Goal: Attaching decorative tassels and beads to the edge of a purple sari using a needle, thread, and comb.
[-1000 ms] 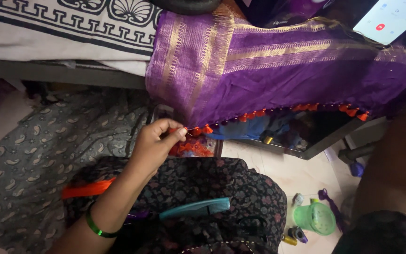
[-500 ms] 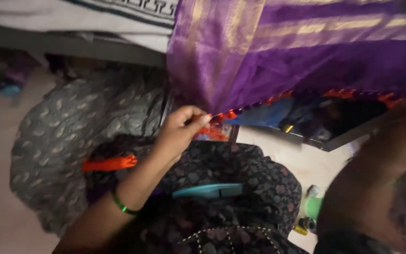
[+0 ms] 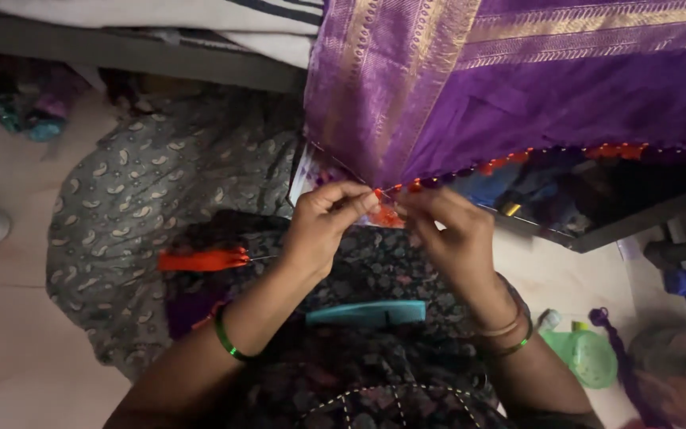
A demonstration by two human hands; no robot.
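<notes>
I see both hands at centre frame now; half a second ago only the left one was up at the fabric, the right was out of sight. My left hand (image 3: 323, 226) pinches thumb against forefinger on the hem of the purple cloth (image 3: 549, 103), right where the row of orange tassels (image 3: 597, 151) starts. My right hand (image 3: 448, 230) has come in beside it, fingertips pressed together on the same edge, nearly touching the left fingers. I can't tell if it holds a needle or thread. The cloth hangs from the upper right, its lower corner at the hands. An orange thread bundle (image 3: 202, 259) lies on my lap left of centre, a teal comb (image 3: 367, 313) below the hands. A green plastic container (image 3: 585, 356) sits lower right on the floor.
</notes>
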